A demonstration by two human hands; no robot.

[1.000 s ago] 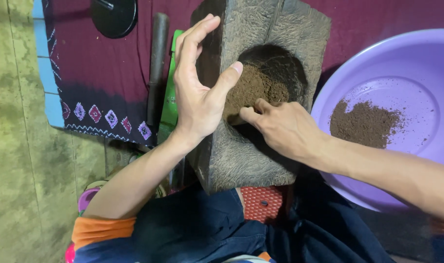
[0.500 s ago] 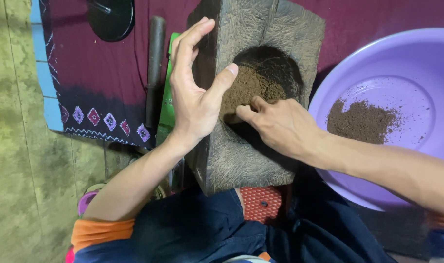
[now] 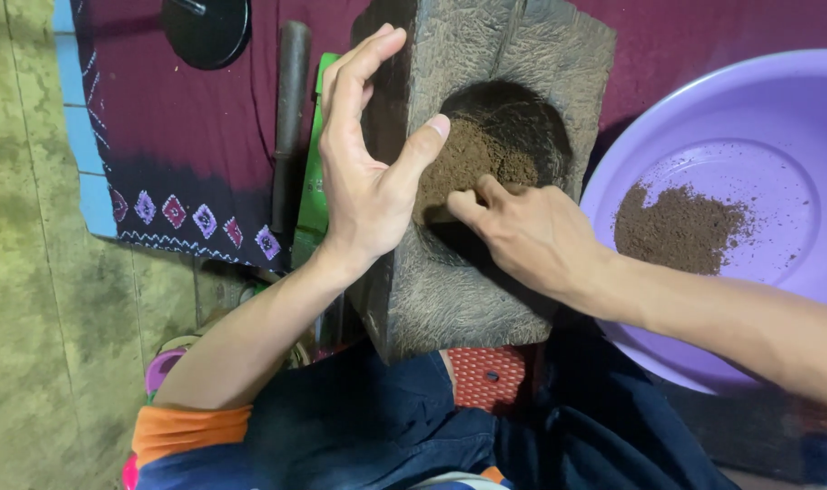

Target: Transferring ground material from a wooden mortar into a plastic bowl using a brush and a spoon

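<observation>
A heavy, rough-hewn dark wooden mortar block [image 3: 472, 181] sits at the centre of the view, tilted toward the person's lap, with a round hollow [image 3: 509, 136] cut into its upper face. The hollow holds a mound of fine brown powder [image 3: 472, 159]. The left hand [image 3: 368, 172] stands on edge at the block's 9 o'clock side, palm facing the hollow, fingers straight and pressed together, thumb stretched out so its tip touches the powder. The right hand [image 3: 531, 236] comes in from 4 o'clock, knuckles up, fingers curled and bunched with the tips dug into the powder at the lower rim of the hollow; whether they pinch any cannot be told. At 3 o'clock of the block lies a wide purple plastic basin [image 3: 795, 118] holding a small heap of the same brown powder [image 3: 681, 227]. At 9 o'clock, beyond the left hand, a dark pestle [image 3: 288, 118] and a green packet [image 3: 315, 172] lie on a maroon patterned cloth [image 3: 177, 154]. At 11 o'clock sits a black round lid [image 3: 205, 29].
</observation>
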